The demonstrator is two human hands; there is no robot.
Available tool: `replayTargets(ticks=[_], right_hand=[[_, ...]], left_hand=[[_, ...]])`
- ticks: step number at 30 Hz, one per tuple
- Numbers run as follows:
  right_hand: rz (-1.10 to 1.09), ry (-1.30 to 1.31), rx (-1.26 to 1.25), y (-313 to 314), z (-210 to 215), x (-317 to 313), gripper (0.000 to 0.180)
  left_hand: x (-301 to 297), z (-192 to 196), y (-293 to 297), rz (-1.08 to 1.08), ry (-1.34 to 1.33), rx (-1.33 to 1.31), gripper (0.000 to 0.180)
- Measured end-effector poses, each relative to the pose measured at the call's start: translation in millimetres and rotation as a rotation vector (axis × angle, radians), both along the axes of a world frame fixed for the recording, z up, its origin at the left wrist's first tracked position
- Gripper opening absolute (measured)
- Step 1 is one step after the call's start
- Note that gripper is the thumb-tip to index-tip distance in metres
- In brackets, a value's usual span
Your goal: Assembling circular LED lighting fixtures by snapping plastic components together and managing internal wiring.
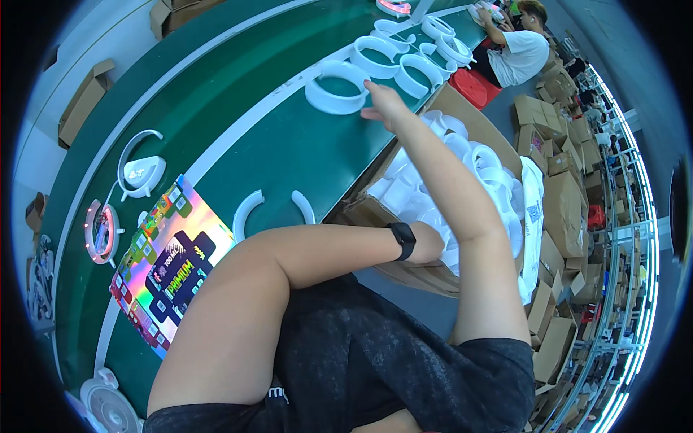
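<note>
My right hand (pixel 388 107) reaches over the green table (pixel 303 144), fingers stretched and thumb apart. Its fingertips are at the rim of a white C-shaped plastic shell (pixel 333 108); whether they touch it is unclear. More such white shells (pixel 374 68) stand in a group beyond it. My left arm, with a black watch (pixel 403 241) on the wrist, crosses in front of me. My left hand (pixel 427 242) is down in a cardboard box (pixel 375 215) full of white plastic parts (pixel 411 206); its fingers are hidden.
Two curved white pieces (pixel 249 209) lie near my left forearm, beside colourful printed sheets (pixel 195 252). Farther left are a white device with a lit display (pixel 144 173) and a ring with red lights (pixel 101 231). A person (pixel 520 54) works at the far end. Cartons (pixel 567 206) stand at right.
</note>
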State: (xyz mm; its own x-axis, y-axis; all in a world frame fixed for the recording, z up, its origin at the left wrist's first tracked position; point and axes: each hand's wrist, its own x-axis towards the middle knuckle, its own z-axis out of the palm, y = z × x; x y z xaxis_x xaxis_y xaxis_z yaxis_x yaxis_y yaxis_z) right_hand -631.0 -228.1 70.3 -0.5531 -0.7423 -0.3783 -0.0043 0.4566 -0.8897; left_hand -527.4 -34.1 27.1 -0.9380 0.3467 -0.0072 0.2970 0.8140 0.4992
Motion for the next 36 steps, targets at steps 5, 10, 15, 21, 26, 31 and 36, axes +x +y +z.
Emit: replayTargets(ticks=[5,10,15,21,26,31,36], right_hand=[[0.433,0.432,-0.028,48,91,36,0.070],[0.536,0.588,-0.147,128,181,64,0.051],[0.359,0.909,-0.349,238,193,68,0.042],[-0.283,0.754,-0.436,283,71,50,0.056],[-0.045,0.177,-0.649,253,54,89,0.055],[0.096,-0.076,-0.496,249,50,99,0.042],[0.316,0.069,-0.465,246,57,119,0.038]], left_hand=[[31,31,-8,0.178,-0.063,0.231,0.040],[3,11,37,0.141,-0.085,0.177,0.039],[9,54,-8,0.580,-0.019,0.652,0.031],[88,110,-81,0.527,0.051,1.686,0.030],[159,90,-119,0.486,0.024,1.821,0.035],[189,90,-129,0.586,0.129,1.532,0.060],[205,114,-125,0.695,0.009,0.723,0.055]])
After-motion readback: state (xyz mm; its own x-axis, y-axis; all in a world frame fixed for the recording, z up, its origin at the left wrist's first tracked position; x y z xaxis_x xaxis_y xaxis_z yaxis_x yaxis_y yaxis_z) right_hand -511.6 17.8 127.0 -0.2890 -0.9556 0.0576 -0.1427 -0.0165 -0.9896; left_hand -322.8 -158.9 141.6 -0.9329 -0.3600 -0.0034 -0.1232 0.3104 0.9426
